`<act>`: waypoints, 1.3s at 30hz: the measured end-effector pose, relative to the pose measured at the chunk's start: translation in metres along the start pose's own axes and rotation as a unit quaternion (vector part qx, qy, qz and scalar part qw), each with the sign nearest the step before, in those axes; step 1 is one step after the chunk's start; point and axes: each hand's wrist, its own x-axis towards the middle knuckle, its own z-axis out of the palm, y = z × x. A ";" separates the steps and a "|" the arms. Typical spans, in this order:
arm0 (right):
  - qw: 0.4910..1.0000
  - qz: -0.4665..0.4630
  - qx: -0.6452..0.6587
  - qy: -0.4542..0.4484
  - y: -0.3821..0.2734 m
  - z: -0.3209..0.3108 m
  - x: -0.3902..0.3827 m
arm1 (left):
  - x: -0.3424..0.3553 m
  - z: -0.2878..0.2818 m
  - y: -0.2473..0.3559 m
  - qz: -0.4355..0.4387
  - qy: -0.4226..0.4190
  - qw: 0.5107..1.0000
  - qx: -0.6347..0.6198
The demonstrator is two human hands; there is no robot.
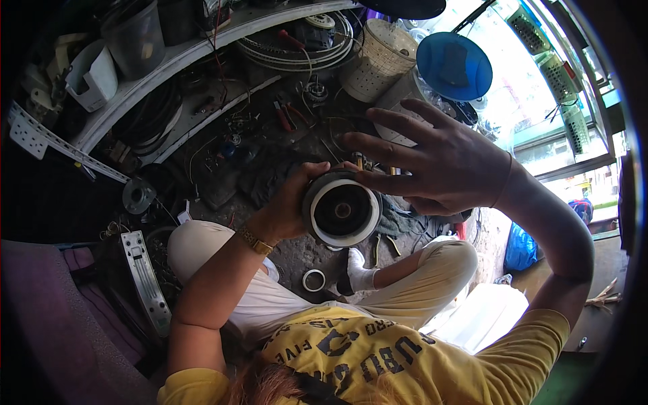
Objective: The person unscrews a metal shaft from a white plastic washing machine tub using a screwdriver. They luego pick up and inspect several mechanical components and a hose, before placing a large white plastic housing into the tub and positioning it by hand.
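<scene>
My left hand (290, 199) grips the side of a dark round hollow part (342, 210), its fingers wrapped around the rim. A white ring lines the part's open face, and a small round hub shows deep inside. My right hand (449, 158) hovers at the part's far right edge with fingers spread. Its lowest long finger reaches the rim; whether it touches, I cannot tell. On the floor below lies a loose white ring (304, 280), close to my foot. Pliers with yellowish handles (376, 252) rest on the floor to the right of that foot.
Red-handled pliers (282, 118) and scattered small parts lie on the floor beyond my hands. A cluttered shelf (182, 59) curves along the left and back. Perforated baskets (378, 57) and a blue disc (454, 67) stand far right. A metal bracket (145, 283) leans at left.
</scene>
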 end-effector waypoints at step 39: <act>0.821 0.107 0.537 0.163 0.011 0.044 0.015 | 0.007 -0.004 -0.006 0.043 0.021 0.998 0.051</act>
